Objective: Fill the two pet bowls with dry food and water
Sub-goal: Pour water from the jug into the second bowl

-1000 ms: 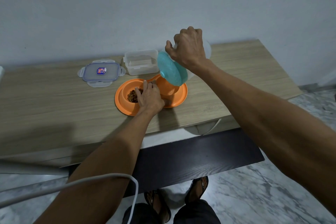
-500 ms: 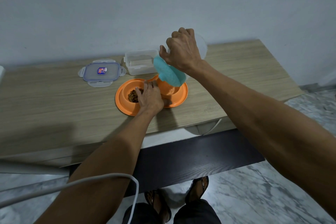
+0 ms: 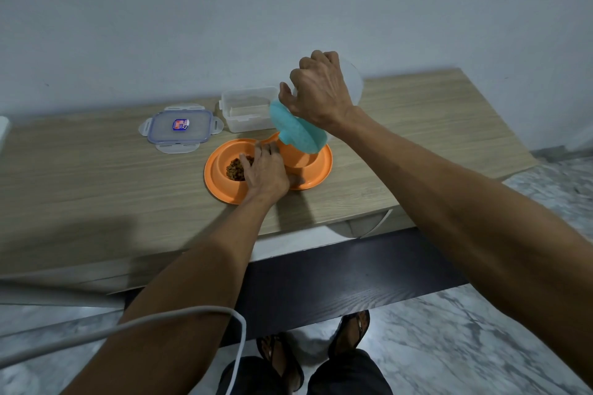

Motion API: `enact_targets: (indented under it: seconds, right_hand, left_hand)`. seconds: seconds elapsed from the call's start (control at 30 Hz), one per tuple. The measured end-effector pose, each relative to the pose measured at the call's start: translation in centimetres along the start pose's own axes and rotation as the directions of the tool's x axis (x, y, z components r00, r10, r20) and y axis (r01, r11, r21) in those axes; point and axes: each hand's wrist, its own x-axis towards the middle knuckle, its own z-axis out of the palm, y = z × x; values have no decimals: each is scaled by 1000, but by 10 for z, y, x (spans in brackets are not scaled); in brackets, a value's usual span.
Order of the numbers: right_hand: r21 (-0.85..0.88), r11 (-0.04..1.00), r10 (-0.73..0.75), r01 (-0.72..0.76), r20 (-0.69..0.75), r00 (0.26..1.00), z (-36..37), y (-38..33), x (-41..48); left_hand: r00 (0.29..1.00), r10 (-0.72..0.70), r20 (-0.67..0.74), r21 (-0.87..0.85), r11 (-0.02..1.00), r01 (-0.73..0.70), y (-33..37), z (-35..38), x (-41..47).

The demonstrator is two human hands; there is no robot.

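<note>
An orange double pet bowl [image 3: 214, 183] lies on the wooden table [image 3: 96, 189]. Its left well holds brown dry food [image 3: 235, 169]. My left hand [image 3: 264, 170] rests flat on the bowl's middle, fingers spread across the ridge between the wells. My right hand [image 3: 319, 93] grips a clear jug with a teal lid [image 3: 296, 133], tipped steeply so the lid end points down over the right well. That well is mostly hidden behind the lid; I cannot tell whether water is flowing.
An open, clear food container [image 3: 248, 109] stands behind the bowl, its lid [image 3: 181, 127] lying flat to the left. A white cable [image 3: 192, 317] crosses the lower left. A dark bench [image 3: 337, 282] sits below the table edge, with my sandalled feet [image 3: 314, 353] on marble floor.
My right hand has tipped the jug further, lid end lower over the right well. My left hand has stayed on the bowl.
</note>
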Motion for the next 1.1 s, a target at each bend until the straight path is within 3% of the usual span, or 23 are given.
enact_targets:
  seconds: [0.13,0.3,0.43,0.57,0.7,0.8,0.93,1.1]
  right_hand:
    - [40,998,55,-55,-5,998,1,2,0]
    - [204,921,341,-331,-14,940,5,30,-4]
    - [421,692,640,-586,18,768,12,65,-12]
    - [553,372,854,-746,110,508,24,94,-18]
    - [654,-5,935,-756,272,229,35,114,-19]
    - [682,-198,916,-704,384,114,45,122,-19]
    - [696,-297,893,-654,445,68,58,128,-19]
    - [696,-341,878,-632,476,50,62,126,-19]
  left_hand:
    - [1000,0,5,4,1000,0,1,-2,-1]
    - [1000,8,-8,35,999,-7,1,-2,-1]
    - [1000,12,-19,23,1000,-11,0,0,-1]
    - [1000,2,0,60,998,-2,2,0,-1]
    - [1000,-10,-1,68,998,10,2,0,1]
    - [1000,-9,-13,74,997,10,2,0,1]
    - [1000,-8,-19,72,997,10,2,1,1]
    - [1000,-2,-27,71,997,4,0,3,1]
